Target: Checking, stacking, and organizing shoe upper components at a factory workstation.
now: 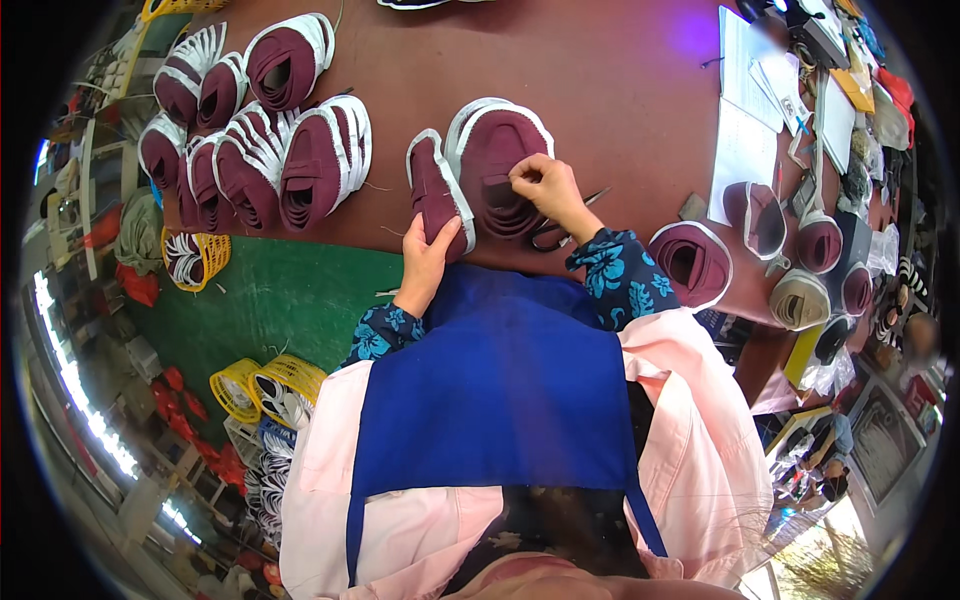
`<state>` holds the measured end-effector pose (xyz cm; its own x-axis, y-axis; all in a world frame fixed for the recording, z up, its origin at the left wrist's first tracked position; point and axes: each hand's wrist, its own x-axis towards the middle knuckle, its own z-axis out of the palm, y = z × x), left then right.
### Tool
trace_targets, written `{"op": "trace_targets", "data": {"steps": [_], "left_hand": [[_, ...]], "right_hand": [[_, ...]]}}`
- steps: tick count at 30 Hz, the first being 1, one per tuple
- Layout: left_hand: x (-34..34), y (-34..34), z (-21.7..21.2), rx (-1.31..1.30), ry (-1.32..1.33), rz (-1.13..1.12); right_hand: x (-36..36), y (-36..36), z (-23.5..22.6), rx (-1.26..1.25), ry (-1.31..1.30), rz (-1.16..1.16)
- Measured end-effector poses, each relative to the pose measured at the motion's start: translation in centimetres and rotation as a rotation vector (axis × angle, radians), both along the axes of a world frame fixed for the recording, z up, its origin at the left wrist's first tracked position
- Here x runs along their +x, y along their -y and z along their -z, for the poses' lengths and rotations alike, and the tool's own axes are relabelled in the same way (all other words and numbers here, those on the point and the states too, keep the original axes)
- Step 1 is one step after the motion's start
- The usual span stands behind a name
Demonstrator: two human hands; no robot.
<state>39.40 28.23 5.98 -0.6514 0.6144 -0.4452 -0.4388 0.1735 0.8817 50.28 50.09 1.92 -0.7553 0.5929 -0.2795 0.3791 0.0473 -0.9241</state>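
My left hand [425, 256] grips the near end of a maroon shoe upper [432, 190] with a white edge, its thumb lying on top. Close on its right sits a nested stack of maroon shoe uppers [508, 150], white-rimmed and open in the middle. Over the right side of that stack is my right hand [552, 188], thumb and forefinger pinched together. What the pinch holds, if anything, is too small to make out. Partly under my right wrist lies a pair of dark scissors [548, 238] on the brown table [600, 80].
Several rows of maroon uppers [250, 170] stand at the table's left. To the right are a coiled maroon roll [690, 264], more rolls [800, 299] and an open notebook [745, 130]. Yellow baskets [290, 375] sit on the green floor [280, 290] at left.
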Motion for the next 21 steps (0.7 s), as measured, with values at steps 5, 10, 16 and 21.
{"op": "trace_targets", "data": {"steps": [5,10,16,21], "left_hand": [[-0.3,-2.3,0.5,-0.034,-0.025,0.241],[-2.0,-2.1,1.7,-0.149,-0.131,0.284],[-2.1,-3.0,1.4,-0.147,-0.137,0.301],[-1.8,-2.2,1.1,-0.092,-0.086,0.228]], "right_hand": [[0.5,-0.2,2.5,-0.305,-0.083,0.268],[3.2,-3.8,4.2,-0.064,-0.03,0.462],[11.3,-8.1,8.0,1.228,0.556,0.063],[9.4,-5.0,4.9,1.122,0.897,-0.343]]}}
